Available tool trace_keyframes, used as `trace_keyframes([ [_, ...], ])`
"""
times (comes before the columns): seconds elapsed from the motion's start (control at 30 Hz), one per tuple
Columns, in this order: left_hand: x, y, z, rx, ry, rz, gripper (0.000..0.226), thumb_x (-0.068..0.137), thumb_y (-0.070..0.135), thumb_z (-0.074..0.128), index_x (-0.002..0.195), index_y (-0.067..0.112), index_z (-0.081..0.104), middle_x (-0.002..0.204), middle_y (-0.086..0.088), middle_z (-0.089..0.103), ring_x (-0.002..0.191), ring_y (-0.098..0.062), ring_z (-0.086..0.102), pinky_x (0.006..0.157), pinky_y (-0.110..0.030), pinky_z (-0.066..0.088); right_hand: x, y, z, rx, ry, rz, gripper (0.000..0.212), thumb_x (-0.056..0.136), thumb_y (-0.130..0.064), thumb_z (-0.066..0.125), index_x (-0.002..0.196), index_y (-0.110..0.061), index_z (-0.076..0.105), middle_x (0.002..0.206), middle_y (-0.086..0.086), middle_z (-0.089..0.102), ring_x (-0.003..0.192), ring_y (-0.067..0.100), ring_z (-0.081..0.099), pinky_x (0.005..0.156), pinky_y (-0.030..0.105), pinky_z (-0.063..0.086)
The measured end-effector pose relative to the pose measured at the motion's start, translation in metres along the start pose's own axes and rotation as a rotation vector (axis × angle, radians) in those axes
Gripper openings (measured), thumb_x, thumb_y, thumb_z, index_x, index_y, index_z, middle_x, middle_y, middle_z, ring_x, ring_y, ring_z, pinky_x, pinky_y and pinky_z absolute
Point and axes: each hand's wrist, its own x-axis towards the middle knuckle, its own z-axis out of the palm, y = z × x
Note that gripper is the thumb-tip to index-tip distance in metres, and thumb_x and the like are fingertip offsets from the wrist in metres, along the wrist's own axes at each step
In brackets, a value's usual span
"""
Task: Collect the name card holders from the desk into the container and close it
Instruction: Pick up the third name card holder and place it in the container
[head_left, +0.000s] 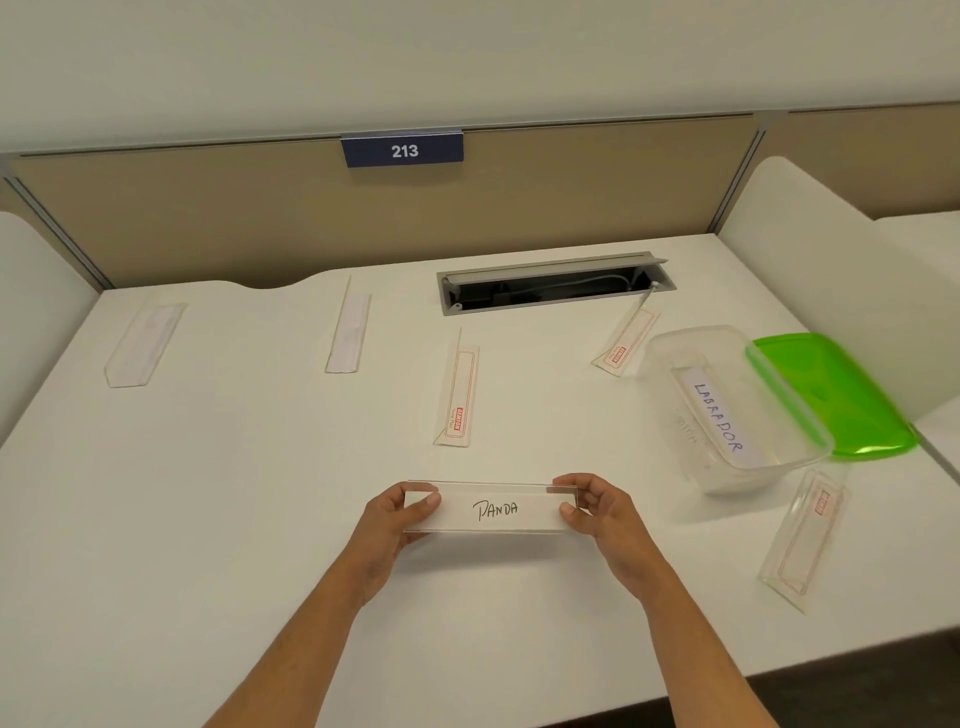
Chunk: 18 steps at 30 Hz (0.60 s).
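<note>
The big white desk (260, 519) is smooth and flat, with lots of bare room by its front edge and left side. A grey cable slot (556, 286) sits open near the back edge. By the right edge stands the clear plastic container (670, 353), open on top, with a card holder marked LABRADOR (719, 415) inside it. The shiny green lid (841, 395) lies just beside the container, closer to the right edge. Both hands hold one clear card holder marked PANDA (491, 509) near the middle front of the desk. The left hand (395, 525) pinches its left end and the right hand (597, 514) pinches its right end. Five more clear, long card holders lie on the desk: three toward the back, one near the slot, one by the right front.
</note>
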Motion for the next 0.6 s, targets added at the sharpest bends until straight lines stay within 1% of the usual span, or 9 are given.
trace_keyframes([
  [0.1,0.004,0.001,0.006,0.045,-0.022,-0.009,0.041,0.067,0.031,0.081,0.102,0.010,0.072,0.107,-0.007,0.074,0.092,-0.021,0.071,0.074,-0.030,0.058,-0.003,-0.001,-0.009,-0.017,0.013,-0.006,0.029,0.088,0.006,0.064,0.109,-0.012,0.069,0.113,0.004,0.072,0.101,0.016,0.060,0.089,0.026,0.048],
  [0.2,0.008,0.000,0.013,0.097,-0.027,-0.010,0.044,0.061,0.036,0.084,0.098,0.013,0.074,0.109,-0.006,0.074,0.095,-0.020,0.071,0.085,-0.035,0.054,-0.005,-0.003,-0.017,-0.025,0.031,-0.015,0.029,0.088,0.006,0.064,0.108,-0.014,0.070,0.113,0.004,0.072,0.103,0.016,0.062,0.090,0.027,0.048],
  [0.27,0.011,-0.001,0.017,0.131,-0.031,-0.007,0.045,0.060,0.038,0.085,0.097,0.015,0.075,0.111,-0.005,0.073,0.099,-0.020,0.070,0.092,-0.038,0.050,-0.007,-0.004,-0.022,-0.031,0.042,-0.020,0.029,0.087,0.006,0.064,0.106,-0.016,0.071,0.112,0.002,0.073,0.101,0.014,0.063,0.087,0.025,0.049],
  [0.43,0.017,-0.004,0.030,0.142,-0.074,0.001,0.042,0.065,0.038,0.084,0.101,0.018,0.075,0.112,-0.005,0.073,0.104,-0.024,0.069,0.091,-0.035,0.052,-0.012,-0.009,-0.036,-0.044,0.070,-0.037,0.028,0.086,0.006,0.065,0.106,-0.013,0.071,0.106,-0.001,0.074,0.094,0.010,0.063,0.079,0.019,0.051],
  [0.53,0.020,-0.006,0.039,0.146,-0.085,0.004,0.044,0.065,0.038,0.083,0.102,0.017,0.074,0.113,-0.004,0.072,0.105,-0.023,0.067,0.095,-0.038,0.048,-0.016,-0.012,-0.044,-0.053,0.098,-0.042,0.028,0.086,0.006,0.065,0.106,-0.013,0.071,0.109,0.001,0.074,0.096,0.009,0.064,0.079,0.019,0.052],
  [0.6,0.022,-0.009,0.047,0.140,-0.082,0.015,0.043,0.067,0.037,0.082,0.104,0.017,0.072,0.110,-0.004,0.069,0.103,-0.022,0.065,0.096,-0.039,0.046,-0.019,-0.015,-0.052,-0.067,0.113,-0.051,0.029,0.086,0.006,0.066,0.105,-0.016,0.071,0.109,0.000,0.074,0.096,0.009,0.063,0.080,0.020,0.051],
])
